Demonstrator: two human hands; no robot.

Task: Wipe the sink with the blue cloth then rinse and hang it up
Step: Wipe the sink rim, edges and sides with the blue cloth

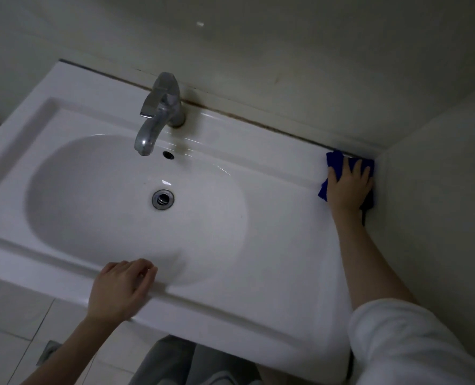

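The white sink (272, 173) fills most of the view, with an oval basin and a drain (163, 199) in its middle. A blue cloth (335, 159) lies on the sink's back right corner, against the side wall. My right hand (348, 187) presses flat on the cloth with straight, spread fingers, covering most of it. My left hand (121, 287) rests on the sink's front rim, fingers loosely curled over the basin edge, holding nothing.
A chrome tap (158, 112) stands at the back of the sink, its spout over the basin. The back wall (258, 51) and the right side wall (439, 204) meet at the cloth's corner. Tiled floor (13, 315) shows at the lower left.
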